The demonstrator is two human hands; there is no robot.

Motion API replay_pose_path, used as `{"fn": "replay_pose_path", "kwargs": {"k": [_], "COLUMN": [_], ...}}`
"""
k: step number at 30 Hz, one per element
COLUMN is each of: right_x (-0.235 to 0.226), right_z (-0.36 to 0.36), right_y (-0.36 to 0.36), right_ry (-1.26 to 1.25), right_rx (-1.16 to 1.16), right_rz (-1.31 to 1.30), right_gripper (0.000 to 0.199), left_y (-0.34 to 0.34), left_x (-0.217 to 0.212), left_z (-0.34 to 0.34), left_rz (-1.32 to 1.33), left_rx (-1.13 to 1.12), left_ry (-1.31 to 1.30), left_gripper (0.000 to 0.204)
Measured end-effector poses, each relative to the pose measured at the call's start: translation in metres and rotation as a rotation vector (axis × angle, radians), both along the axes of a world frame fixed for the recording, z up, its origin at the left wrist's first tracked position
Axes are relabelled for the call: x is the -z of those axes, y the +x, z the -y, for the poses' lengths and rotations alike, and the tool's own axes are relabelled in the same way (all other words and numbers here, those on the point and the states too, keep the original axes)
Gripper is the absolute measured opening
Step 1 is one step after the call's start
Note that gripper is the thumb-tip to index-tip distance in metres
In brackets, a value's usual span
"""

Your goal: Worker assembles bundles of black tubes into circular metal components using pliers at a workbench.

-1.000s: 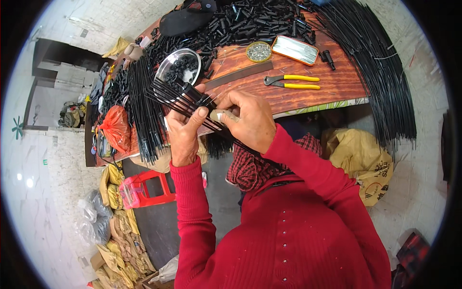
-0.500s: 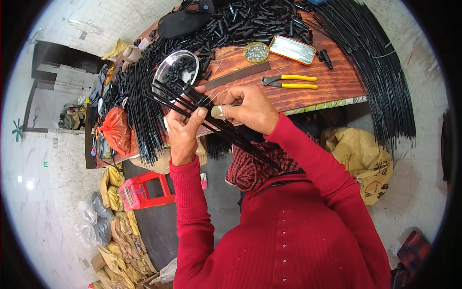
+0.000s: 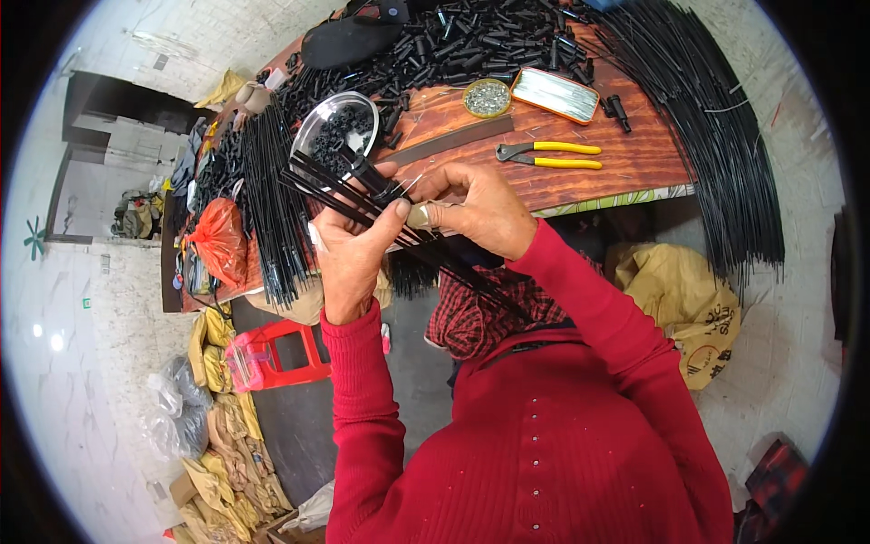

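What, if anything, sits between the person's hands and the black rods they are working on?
Nothing visible: the left hand and right hand both grip the bundle of black rods directly, above the table edge.

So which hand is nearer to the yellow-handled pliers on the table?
Right. The right hand is just below and left of the yellow-handled pliers, holding the black rods. The left hand grips the same rods farther left, away from the pliers.

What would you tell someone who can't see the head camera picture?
Two hands, the left hand and right hand, hold a fan of thin black rods above a wooden table. The table holds small black parts, yellow-handled pliers and a clear bowl.
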State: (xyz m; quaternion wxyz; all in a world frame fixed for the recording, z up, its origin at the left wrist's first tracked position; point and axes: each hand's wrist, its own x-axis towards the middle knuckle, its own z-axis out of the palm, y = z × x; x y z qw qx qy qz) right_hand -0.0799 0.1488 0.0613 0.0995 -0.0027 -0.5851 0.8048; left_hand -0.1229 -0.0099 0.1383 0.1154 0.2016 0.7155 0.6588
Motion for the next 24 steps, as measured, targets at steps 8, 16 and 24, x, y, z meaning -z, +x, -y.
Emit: {"fn": "replay_pose_path", "kwargs": {"k": [8,16,24], "right_x": [-0.007,-0.027,-0.019], "right_z": [-0.012,0.0,0.011], "right_y": [0.002,0.018,0.021], "right_ry": [-0.045,0.203,0.119], "right_rx": [-0.183,0.021,0.128], "right_rz": [0.11,-0.06,-0.237], "right_gripper": [0.023,0.022,0.029], "left_y": [-0.001,-0.024,-0.022], "left_x": [-0.003,-0.001,0.002], "left_z": [-0.007,0.01,0.009], "left_rz": [-0.103,0.066,0.067], "left_rx": [-0.013,0.213,0.125], "left_ry": [-0.09,0.161,0.212], "left_gripper": [0.041,0.056,0.058]}}
